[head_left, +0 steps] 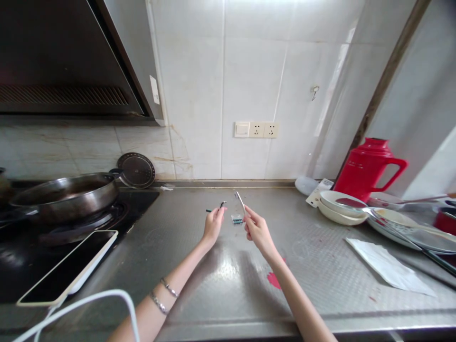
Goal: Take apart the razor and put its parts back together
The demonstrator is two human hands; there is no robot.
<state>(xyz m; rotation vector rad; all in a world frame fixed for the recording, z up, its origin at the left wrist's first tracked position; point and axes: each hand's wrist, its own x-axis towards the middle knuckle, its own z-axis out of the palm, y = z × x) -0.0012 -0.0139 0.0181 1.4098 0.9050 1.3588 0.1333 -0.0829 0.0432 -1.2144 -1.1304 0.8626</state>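
My left hand [213, 223] is closed round a thin dark-green stick with a black, bent tip [223, 204]; its exact kind is too small to make out. Facing it, my right hand [257, 228] pinches a white toothbrush [240, 202], its head pointing up and away. Between the two hands lies a small clear case with a green part [237, 219] on the steel counter [228, 285]. The fingers hide part of both held things.
At left, a steel pan [67, 194] sits on the stove, with a phone [67, 268] and white cable [107, 293] nearby. Stacked bowls [338, 216], a white paper sheet [388, 268] and a red thermos jug [365, 171] stand at right. A pink patch [273, 280] marks the counter.
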